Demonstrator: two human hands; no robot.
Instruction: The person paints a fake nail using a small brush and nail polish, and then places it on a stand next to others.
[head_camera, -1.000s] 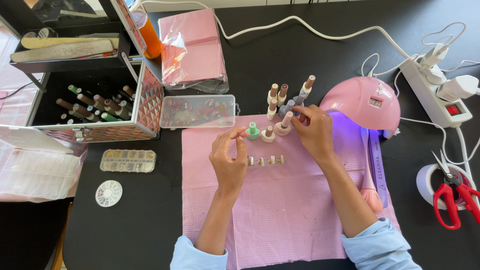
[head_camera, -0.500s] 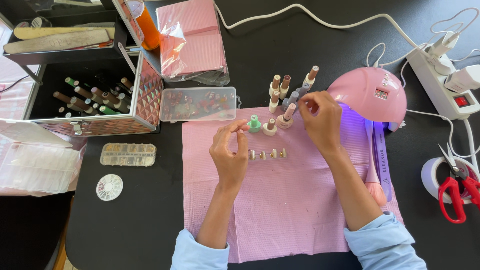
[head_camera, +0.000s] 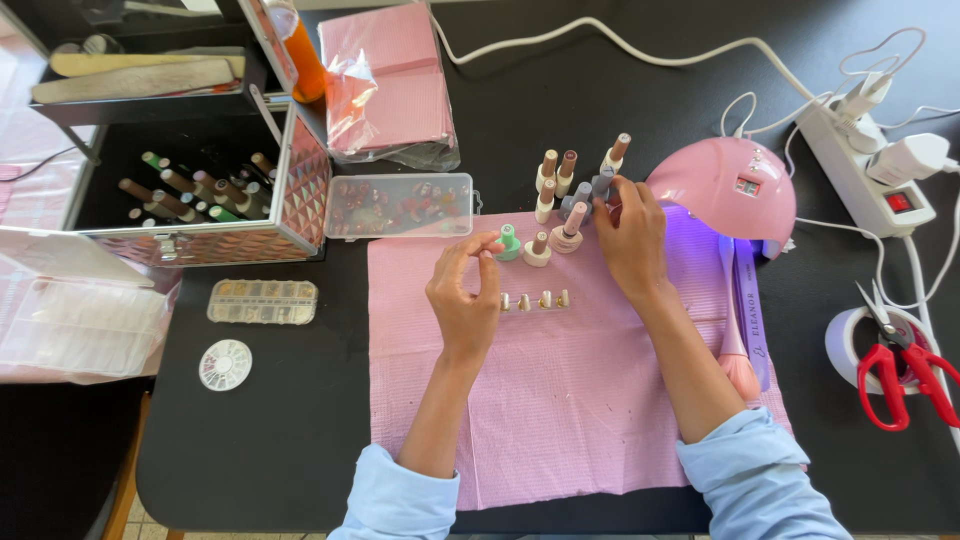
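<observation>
Away from the work, I saw red-handled scissors lying across a white tape roll at the bench's right edge, a white power strip behind them, and a round white dish near a flat compartment box on the left.

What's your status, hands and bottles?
Left hand raised over pink mat, fingers pinched, contents unclear. Right hand touching grey polish bottle. Nail tips lie between the hands.

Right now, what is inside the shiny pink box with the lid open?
The pink box holds nail polish bottles lying slanted, their coloured caps showing: brown, green, pale. How many lie underneath, or in its dark left part, cannot be seen.
</observation>
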